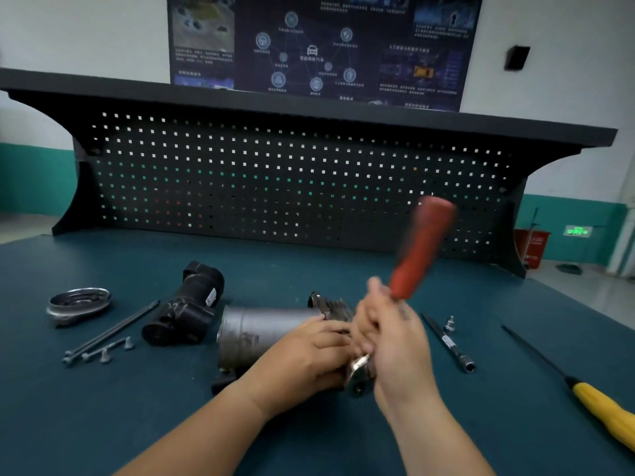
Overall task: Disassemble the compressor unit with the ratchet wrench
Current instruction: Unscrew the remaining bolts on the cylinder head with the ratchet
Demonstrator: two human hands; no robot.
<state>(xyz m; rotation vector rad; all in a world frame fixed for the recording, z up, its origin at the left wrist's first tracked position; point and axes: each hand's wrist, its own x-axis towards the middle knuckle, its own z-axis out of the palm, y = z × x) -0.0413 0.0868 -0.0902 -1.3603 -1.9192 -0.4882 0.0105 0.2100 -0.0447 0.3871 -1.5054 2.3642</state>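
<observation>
The compressor unit (pixel 261 333) lies on its side on the blue-green table (pixel 103 424), near the middle, its grey cylindrical body pointing left. The left hand (pixel 309 355) lies over the unit's right end, its grip curled around the body there. The right hand (pixel 391 341) is just beside it, touching it, its grip closed around the shaft of the ratchet wrench (pixel 422 249). The wrench's red handle rises up and to the right, blurred, and its shiny head sits low between the two hands at the unit's right end. How the head meets the unit is hidden by the fingers. Left of the unit lies a black housing (pixel 185 310), and further left a round metal cover (pixel 79 304), with long bolts (pixel 113 333) and short bolts (pixel 103 353) between and in front of them. Right of the hands lie an extension bar (pixel 448 341), a small socket (pixel 450 322) and a yellow-handled screwdriver (pixel 598 403). A black pegboard (pixel 275 180) stands behind.
</observation>
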